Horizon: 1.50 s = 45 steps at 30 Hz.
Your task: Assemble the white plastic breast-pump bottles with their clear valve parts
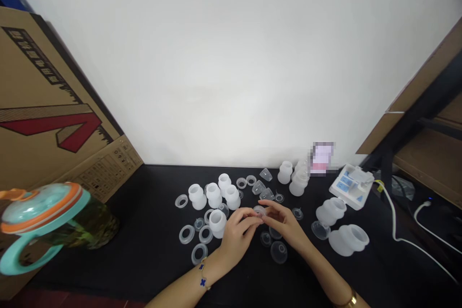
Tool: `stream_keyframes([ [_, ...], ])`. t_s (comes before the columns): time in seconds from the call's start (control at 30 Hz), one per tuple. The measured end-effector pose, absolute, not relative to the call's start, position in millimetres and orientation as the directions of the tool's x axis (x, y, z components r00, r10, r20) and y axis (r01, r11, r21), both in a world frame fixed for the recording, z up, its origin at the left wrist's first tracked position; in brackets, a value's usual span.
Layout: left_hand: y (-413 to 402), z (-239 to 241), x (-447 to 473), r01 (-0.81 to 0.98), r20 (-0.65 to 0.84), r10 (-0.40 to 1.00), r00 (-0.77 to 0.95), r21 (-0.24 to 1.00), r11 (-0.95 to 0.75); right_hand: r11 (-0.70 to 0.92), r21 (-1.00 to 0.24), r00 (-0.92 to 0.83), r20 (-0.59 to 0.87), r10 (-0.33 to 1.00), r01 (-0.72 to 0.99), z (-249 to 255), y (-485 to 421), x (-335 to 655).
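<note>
My left hand (238, 237) and my right hand (285, 224) meet above the black table. Between their fingertips is a small translucent collar ring (260, 210), pinched from both sides. Several white baby bottles without tops, one of them a bottle (217, 224) beside my left hand, stand on the left. Loose collar rings, such as a ring (199, 253), lie around them. Below my right hand rest clear silicone nipples, including a nipple (279, 252). Clear tapered caps, among them a cap (266, 174), lie behind the hands. My fingers partly cover the held ring.
A large jug (72, 224) with an orange and teal lid stands at left before a cardboard box (54, 82). More bottles, such as a bottle (349, 239), lie right. A white power strip (352, 185) trails cables (393, 221). A white wall (231, 67) closes the back.
</note>
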<state>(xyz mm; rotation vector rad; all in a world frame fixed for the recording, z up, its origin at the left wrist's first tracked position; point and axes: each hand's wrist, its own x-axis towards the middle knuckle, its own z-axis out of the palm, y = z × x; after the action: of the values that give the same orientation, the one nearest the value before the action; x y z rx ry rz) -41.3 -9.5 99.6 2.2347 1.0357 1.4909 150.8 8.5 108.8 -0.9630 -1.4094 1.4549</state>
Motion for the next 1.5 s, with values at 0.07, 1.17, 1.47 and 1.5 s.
stream_keyframes([
  [0.07,-10.1,99.3,-41.7,0.429,0.674,0.705,0.219,0.583,-0.690,0.006,-0.996,-0.312,0.035,0.949,-0.094,108.8,9.1,150.9],
  [1.17,-9.7,97.8,-41.9,0.312,0.487,0.859,0.158,0.801,-0.511,-0.225,-0.935,-0.334,-0.127,0.934,-0.273,134.4,3.4,148.8],
  [1.47,-10.3,97.8,-42.0,0.309,0.491,0.857,0.158,0.799,-0.515,-0.202,-0.938,-0.406,-0.074,0.911,-0.281,138.9,0.0,146.7],
  [1.5,-10.3,97.7,-41.9,0.310,0.491,0.857,0.158,0.799,-0.515,-0.205,-0.935,-0.405,-0.074,0.911,-0.290,138.4,-0.3,146.5],
])
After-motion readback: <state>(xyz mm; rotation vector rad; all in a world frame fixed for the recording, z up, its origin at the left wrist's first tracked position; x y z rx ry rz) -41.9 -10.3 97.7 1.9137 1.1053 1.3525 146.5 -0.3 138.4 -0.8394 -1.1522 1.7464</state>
